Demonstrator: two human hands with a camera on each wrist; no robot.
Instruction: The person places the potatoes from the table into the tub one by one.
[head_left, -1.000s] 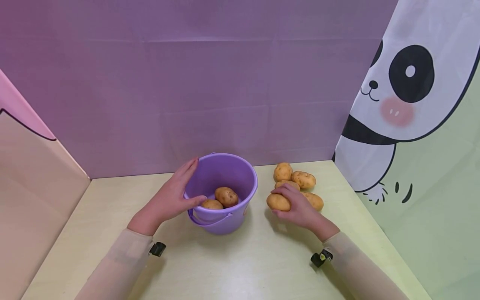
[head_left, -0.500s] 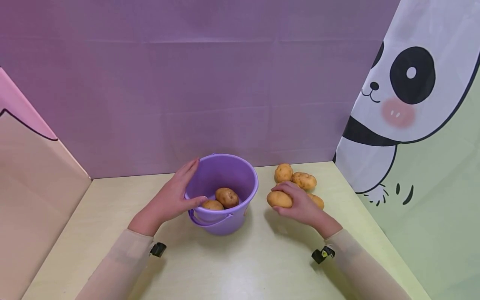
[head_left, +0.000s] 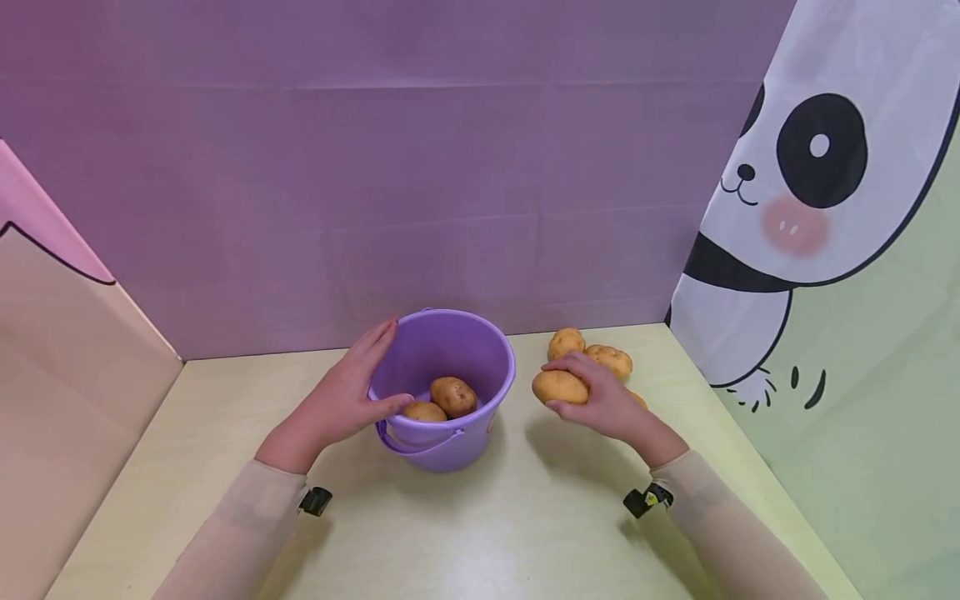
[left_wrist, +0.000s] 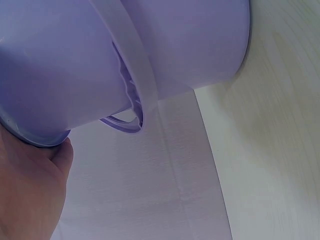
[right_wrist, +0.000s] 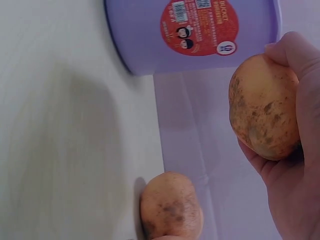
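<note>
Sleeves (head_left: 240,525) and black wrist devices (head_left: 315,501) seen nearest. Rim of purple bucket (head_left: 470,442) touched by left hand (head_left: 341,396), fingers and thumb spread apart. Held potato (head_left: 559,387) clamped between fingers and thumb of right hand (head_left: 611,408), raised above tabletop (head_left: 465,533), right of bucket. Two bucket potatoes (head_left: 453,397) seen inside. Loose potatoes (head_left: 610,360) grouped beyond right hand, partly hidden. Tabletop backed by purple cloth (head_left: 420,183).

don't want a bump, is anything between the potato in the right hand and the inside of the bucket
No loose object is visible between the held potato and the purple bucket. Only the right side of the rim stands before the inside; the left hand is at the opposite side.
</note>
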